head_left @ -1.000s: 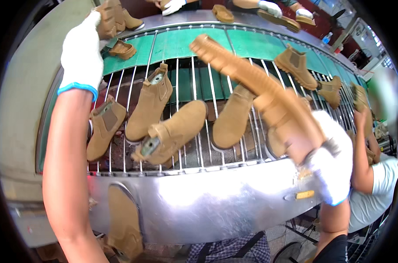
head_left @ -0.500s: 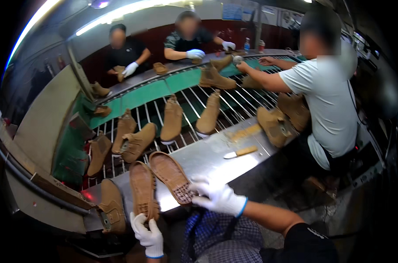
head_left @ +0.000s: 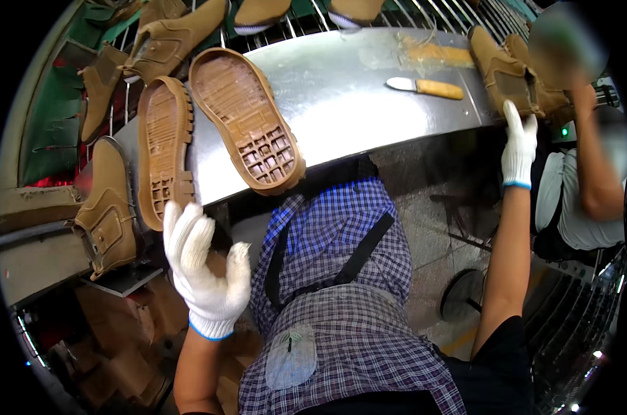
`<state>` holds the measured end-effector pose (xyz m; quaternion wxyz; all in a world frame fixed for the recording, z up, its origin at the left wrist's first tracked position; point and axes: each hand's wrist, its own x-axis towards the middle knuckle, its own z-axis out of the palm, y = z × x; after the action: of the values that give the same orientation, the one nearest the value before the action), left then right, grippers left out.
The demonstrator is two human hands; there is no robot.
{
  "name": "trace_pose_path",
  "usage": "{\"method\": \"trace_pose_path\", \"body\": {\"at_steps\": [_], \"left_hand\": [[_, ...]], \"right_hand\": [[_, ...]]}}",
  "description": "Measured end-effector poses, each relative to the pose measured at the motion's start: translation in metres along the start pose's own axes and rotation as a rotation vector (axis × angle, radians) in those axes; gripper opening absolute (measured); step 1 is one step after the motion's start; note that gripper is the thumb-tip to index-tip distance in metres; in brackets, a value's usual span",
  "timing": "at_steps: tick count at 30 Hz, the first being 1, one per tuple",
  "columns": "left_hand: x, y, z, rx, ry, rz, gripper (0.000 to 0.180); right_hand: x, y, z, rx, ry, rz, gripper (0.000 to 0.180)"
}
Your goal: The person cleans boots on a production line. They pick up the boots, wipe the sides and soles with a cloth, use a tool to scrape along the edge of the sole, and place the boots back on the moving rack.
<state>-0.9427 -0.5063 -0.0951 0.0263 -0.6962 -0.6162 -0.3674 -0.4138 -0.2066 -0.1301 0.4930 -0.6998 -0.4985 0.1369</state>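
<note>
Two brown shoe soles lie side by side on the metal ledge, open tops up: a left sole (head_left: pixel 164 142) and a right sole (head_left: pixel 237 114), with a grid of small hollows at the heel. My left hand (head_left: pixel 206 266), in a white knit glove, is at the heel of the left sole with its fingers spread; I cannot tell whether they touch. Over on the right, my gloved right hand (head_left: pixel 519 149) reaches up to a tan boot (head_left: pixel 503 72), fingers stretched and apart, its grip on nothing visible. A second boot beside it is partly hidden.
A short knife (head_left: pixel 438 88) with a wooden handle lies on the metal ledge (head_left: pixel 341 83). A tan boot (head_left: pixel 106 207) stands left of the soles. More boots (head_left: pixel 175 45) sit along the metal rods behind. A co-worker (head_left: pixel 590 173) is close at the right.
The view has tilted down. My left hand has loosened from the left sole's heel. My right hand has left the right sole and swung far right to the boots.
</note>
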Motion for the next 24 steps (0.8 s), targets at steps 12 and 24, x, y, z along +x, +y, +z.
{"method": "trace_pose_path", "body": {"at_steps": [12, 24], "left_hand": [[0.040, 0.012, 0.007, -0.213, -0.124, -0.031, 0.055], [0.075, 0.049, 0.034, -1.665, 0.151, -1.158, 0.060]], "right_hand": [[0.015, -0.063, -0.001, 0.916, -0.126, 0.347, 0.049], [-0.221, -0.128, -0.018, 0.756, -1.200, -0.316, 0.071]]}}
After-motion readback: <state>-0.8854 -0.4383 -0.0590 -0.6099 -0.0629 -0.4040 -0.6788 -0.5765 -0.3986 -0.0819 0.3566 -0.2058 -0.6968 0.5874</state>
